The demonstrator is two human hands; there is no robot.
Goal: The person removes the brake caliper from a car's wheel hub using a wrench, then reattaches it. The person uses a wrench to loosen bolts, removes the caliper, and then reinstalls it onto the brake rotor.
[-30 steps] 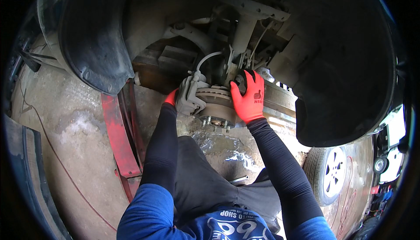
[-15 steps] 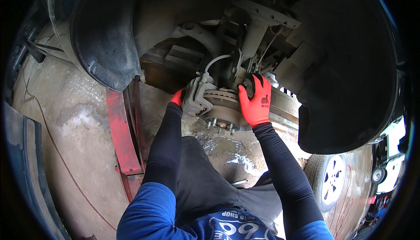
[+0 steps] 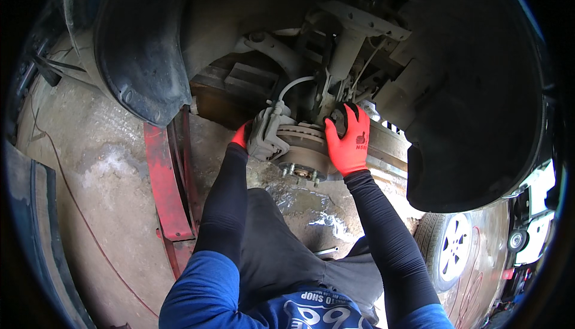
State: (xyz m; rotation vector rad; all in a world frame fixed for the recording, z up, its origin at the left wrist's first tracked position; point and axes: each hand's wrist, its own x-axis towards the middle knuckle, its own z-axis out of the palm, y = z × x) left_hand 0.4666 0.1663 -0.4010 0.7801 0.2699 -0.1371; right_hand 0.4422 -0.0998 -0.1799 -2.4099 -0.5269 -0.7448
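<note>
The brake disc (image 3: 304,143) was seen inside the wheel arch (image 3: 144,59), the caliper (image 3: 266,137) on its left. The right hand (image 3: 347,140) was spread flat against it; the left hand (image 3: 241,135) was mostly hidden behind the caliper, its grip unclear. A red lift arm (image 3: 163,179) and a removed wheel (image 3: 448,246) lay nearby.

No packages, signs or screens show here. The only lettering is a white printed logo (image 3: 311,314) on the person's blue shirt at the bottom edge, and a small dark mark on the red glove (image 3: 361,140).

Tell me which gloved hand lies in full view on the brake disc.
The right hand: its red glove back shows whole, spread over the brake disc edge. The left hand is mostly hidden behind the caliper, only a red sliver showing.
</note>
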